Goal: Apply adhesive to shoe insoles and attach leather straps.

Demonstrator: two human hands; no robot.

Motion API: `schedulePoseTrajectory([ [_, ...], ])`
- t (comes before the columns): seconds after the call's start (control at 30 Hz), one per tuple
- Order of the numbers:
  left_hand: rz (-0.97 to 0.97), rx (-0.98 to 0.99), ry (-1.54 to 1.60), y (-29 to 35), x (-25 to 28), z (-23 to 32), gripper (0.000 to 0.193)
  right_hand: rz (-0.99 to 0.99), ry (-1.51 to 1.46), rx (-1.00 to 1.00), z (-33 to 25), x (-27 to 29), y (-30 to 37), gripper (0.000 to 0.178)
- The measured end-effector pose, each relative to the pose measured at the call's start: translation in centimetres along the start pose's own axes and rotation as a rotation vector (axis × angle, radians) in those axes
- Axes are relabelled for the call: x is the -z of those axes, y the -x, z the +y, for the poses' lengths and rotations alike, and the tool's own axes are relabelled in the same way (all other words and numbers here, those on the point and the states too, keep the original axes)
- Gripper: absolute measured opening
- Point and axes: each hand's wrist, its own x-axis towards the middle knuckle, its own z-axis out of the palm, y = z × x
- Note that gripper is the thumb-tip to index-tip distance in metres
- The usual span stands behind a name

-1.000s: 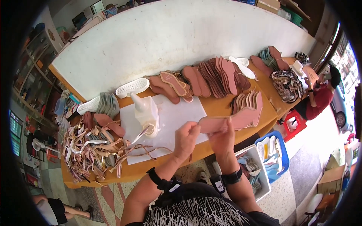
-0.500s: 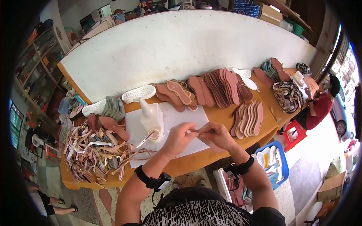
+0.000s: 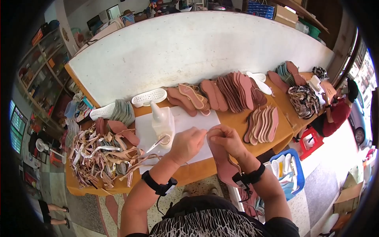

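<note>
A pinkish-brown insole (image 3: 225,169) hangs from my right hand (image 3: 229,140), over the front edge of the table. My right fingers and thumb are closed on its upper end. Against that same end comes my left hand (image 3: 188,145), its fingers pinched together; what they grip, if anything, is hidden. Just left of my left hand stands a white glue container (image 3: 162,123) with a tapered top, and a brush (image 3: 156,144) rests slanting across its cup-like opening. Both sit on a white sheet (image 3: 193,115).
A tangled heap of straps (image 3: 103,160) covers the table's left end. Stacked insoles (image 3: 233,93) line the back, with more (image 3: 262,124) at right. White soles (image 3: 149,97) lie among them. A blue basket (image 3: 299,173) stands below. At far right a person (image 3: 338,114) sits working.
The insole, earlier mostly hidden under my hands, now hangs lengthwise from my right hand with its face showing. My left hand has shifted slightly right.
</note>
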Motion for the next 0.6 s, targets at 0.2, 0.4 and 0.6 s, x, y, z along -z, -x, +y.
schedulePoseTrajectory([
  [0.2, 0.141, -0.018, 0.028, -0.1, -1.4, 0.0, 0.010, 0.106, -0.071, 0.024, 0.4, 0.5, 0.2, 0.016],
  [0.4, 0.194, 0.030, -0.026, -0.5, -2.3, 1.1, 0.012, 0.212, -0.195, 0.061, 0.1, 0.6, 0.2, 0.014],
  [0.6, 0.192, 0.035, -0.081, -0.9, -3.0, 1.5, 0.012, 0.330, -0.349, 0.086, 0.0, 0.4, -0.5, 0.016],
])
